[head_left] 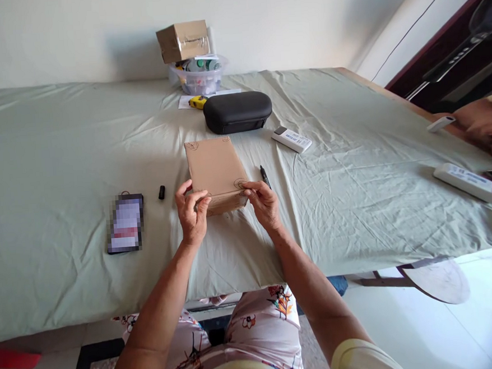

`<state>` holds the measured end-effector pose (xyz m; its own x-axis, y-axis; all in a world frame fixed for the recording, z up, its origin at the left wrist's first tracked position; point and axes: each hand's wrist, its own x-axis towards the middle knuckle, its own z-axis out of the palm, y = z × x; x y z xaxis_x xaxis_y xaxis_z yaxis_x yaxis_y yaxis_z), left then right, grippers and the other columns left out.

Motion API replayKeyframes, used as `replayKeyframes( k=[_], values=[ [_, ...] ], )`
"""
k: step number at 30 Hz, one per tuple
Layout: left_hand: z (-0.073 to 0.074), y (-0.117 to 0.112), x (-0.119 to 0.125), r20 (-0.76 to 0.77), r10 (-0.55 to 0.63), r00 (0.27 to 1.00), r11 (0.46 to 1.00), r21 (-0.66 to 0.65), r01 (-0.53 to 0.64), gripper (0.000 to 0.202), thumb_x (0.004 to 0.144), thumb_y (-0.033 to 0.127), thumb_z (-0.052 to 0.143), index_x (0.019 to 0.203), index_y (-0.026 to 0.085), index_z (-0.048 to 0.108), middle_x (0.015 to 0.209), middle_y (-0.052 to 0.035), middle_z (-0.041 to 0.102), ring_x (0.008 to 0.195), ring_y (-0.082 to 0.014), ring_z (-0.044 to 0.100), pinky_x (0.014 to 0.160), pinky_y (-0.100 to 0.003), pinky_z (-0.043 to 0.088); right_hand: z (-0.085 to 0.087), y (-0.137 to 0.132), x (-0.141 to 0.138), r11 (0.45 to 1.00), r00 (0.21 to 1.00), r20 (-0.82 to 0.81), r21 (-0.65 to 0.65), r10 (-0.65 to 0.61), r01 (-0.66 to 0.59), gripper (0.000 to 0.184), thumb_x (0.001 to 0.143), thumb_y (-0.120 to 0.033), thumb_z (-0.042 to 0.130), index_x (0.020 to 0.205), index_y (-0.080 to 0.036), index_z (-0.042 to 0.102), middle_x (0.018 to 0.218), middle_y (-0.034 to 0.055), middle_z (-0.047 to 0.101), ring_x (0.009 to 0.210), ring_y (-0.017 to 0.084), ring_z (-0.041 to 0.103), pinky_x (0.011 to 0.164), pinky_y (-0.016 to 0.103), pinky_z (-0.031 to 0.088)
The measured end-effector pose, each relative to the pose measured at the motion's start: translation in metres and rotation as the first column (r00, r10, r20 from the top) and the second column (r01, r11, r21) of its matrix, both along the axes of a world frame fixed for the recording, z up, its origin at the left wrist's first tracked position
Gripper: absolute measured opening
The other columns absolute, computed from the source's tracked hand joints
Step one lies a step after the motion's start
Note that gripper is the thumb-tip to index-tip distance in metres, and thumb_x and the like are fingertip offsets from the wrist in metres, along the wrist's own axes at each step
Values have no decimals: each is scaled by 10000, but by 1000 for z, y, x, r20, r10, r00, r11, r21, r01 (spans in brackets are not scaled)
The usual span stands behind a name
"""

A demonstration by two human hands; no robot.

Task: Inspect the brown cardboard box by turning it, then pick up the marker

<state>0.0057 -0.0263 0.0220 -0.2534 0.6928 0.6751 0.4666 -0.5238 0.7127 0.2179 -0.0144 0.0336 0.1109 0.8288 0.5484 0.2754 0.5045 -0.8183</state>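
Note:
A flat brown cardboard box (216,167) lies on the green cloth in front of me, with small drawn marks at its corners. My left hand (192,212) grips its near left corner, fingers curled over the edge. My right hand (264,201) pinches the near right corner. A black marker pen (265,176) lies just beyond my right hand, and its black cap (161,192) sits to the left of the box.
A phone (125,222) lies at the left. Behind the box are a black zip case (237,112), a white remote (292,139), a yellow tape measure (198,102), and a plastic tub (199,80) topped by a cardboard box (183,40). Another remote (469,182) lies at the right.

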Motion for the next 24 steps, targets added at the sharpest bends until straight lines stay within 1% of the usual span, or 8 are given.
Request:
replayKeyframes(
  k=[4,9,11,13,16,20,22,24],
  values=[
    [0,-3,6,-1,39,999,999,6,-39,447,1025,645,601,1003,237,784,1338,-114,643,1264,-249,650,1124,-442,539,1,0,2,1000,1000,-25,-5,0,0,358,998,-601,672,1037,-269,800,851,16,720,751,156,606,733,331,508],
    [-1,-6,10,-1,36,999,997,63,-36,377,1036,566,635,995,226,794,1324,-109,617,1183,-223,668,1061,-415,561,0,2,4,994,992,-119,-86,52,-62,422,987,-656,647,1036,-259,780,880,23,713,779,164,614,745,333,511],
    [-1,-6,10,1,29,1000,997,65,-29,372,1041,557,632,999,224,793,1329,-111,611,1172,-220,670,1058,-411,560,-1,4,4,991,984,-166,-103,65,-83,448,956,-691,668,1057,-264,762,799,-2,654,714,152,566,687,313,485],
    [-2,-6,9,-5,31,1000,998,49,-30,389,1045,568,618,1007,221,789,1346,-118,610,1175,-222,672,1058,-409,560,-1,6,4,986,969,-234,-119,83,-113,459,918,-703,711,1088,-279,744,698,-45,544,628,130,482,615,287,434],
    [-1,-4,7,-4,29,1000,999,26,-29,389,1060,562,593,1038,220,777,1380,-129,625,1234,-233,665,1073,-407,551,2,6,4,972,935,-331,-143,128,-184,458,856,-692,792,1053,-282,739,627,-81,447,564,101,406,560,259,375],
    [0,0,2,24,55,998,998,8,-55,363,1099,506,529,1115,219,749,1352,-135,670,1286,-229,651,1135,-393,510,7,-1,-1,942,914,-353,-187,201,-279,481,785,-684,861,964,-257,731,632,-76,548,546,83,453,542,244,414],
    [0,3,0,26,97,995,995,-2,-97,391,1117,495,472,1166,213,739,1293,-141,690,1265,-228,655,1151,-388,497,8,-7,-7,914,903,-347,-218,255,-342,482,779,-664,876,963,-247,721,639,-70,598,536,81,503,539,240,457],
    [-2,6,-2,-1,147,989,989,-8,-147,445,1123,503,430,1216,195,737,1303,-165,678,1284,-241,646,1167,-396,488,7,-13,-16,887,890,-336,-237,308,-396,469,803,-648,866,973,-239,713,635,-63,632,532,86,557,547,241,498]
  ],
)
